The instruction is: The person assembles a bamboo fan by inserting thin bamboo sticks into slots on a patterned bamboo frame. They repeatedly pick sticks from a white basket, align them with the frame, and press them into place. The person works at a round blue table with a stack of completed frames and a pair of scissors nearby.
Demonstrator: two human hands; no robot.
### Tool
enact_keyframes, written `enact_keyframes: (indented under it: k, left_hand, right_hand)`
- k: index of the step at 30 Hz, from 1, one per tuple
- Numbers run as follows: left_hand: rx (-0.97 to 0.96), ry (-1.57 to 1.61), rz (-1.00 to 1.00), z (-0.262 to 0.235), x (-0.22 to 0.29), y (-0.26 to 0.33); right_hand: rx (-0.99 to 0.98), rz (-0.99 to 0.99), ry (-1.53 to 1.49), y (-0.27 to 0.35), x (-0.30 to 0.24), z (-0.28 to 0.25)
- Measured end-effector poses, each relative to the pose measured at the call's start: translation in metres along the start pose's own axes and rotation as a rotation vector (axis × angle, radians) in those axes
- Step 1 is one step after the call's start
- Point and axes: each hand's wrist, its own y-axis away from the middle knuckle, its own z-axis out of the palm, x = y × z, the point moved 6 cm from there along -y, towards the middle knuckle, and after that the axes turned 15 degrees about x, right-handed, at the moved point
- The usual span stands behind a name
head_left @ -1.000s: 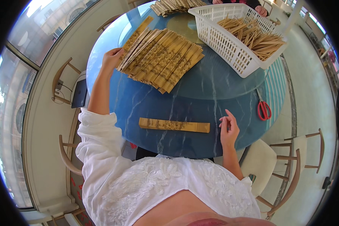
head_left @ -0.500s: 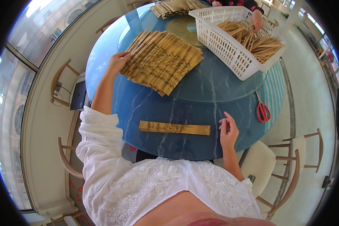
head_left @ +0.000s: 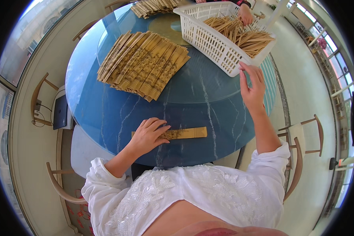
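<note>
Your left hand [head_left: 147, 135] lies flat, fingers spread, on the tan paper sleeve [head_left: 181, 133] at the bench's [head_left: 106, 114] 6 o'clock edge. Thin, light, slippery: pinch an end. Right hand [head_left: 252, 88] open, empty, beside the white basket [head_left: 220, 47].

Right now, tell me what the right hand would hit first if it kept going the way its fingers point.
The right hand points up toward the white plastic basket of wooden sticks. Its near corner would probably be met first; height above the table is unclear.
</note>
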Motion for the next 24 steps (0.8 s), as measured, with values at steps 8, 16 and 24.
enact_keyframes:
  k: [8,16,24]
  left_hand:
    - [0.100,0.028,0.011,0.017,-0.004,0.014]
    - [0.073,0.072,0.015,0.009,-0.013,0.014]
    - [0.037,0.132,-0.008,0.003,-0.028,0.013]
  right_hand:
    - [-0.772,0.380,0.411,-0.071,0.220,0.124]
    - [-1.451,0.971,0.325,0.006,0.294,0.181]
    - [-1.285,1.304,0.386,0.025,0.280,0.174]
